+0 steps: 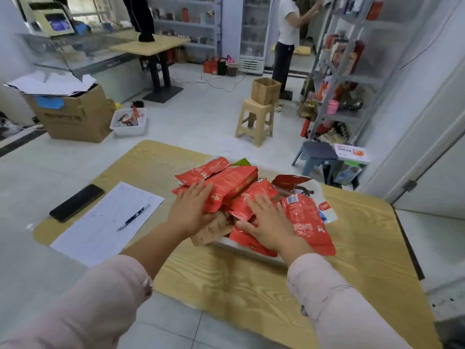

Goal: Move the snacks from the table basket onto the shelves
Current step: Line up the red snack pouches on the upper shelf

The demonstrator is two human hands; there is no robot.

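Seen from the head view, the wooden desk [251,285] in the lower centre of the frame carries a white basket [227,242]. I can see only a strip of its near rim beneath the load. The basket is heaped with red snack packets [234,181], piled above the rim and overhanging it on the near and right sides. One brown packet [214,229] juts out at the near left of the heap.

The left grip [191,210] has its fingers straight and slightly spread, with the palm laid flat on a long red packet at the left of the heap. It closes round nothing. The thumb lies low by the brown packet; I cannot tell whether it presses on it.

The right grip [269,222] is likewise spread wide and rests flat on the red packets at the middle of the heap, with nothing pinched.

Left of the basket on the desk lies a sheet of paper [108,222] with a pen [133,217] on it. A dark phone [76,203] lies just beside the sheet's far left corner.

The metal shelves [344,71] stand stocked at the right of the frame, well apart from the desk. A grey stool [315,154] stands near their foot. At centre frame, a beige stool [255,119] bears a cardboard box [265,90]. A person in a white top [286,34] stands at upper right, one arm raised toward the shelves.
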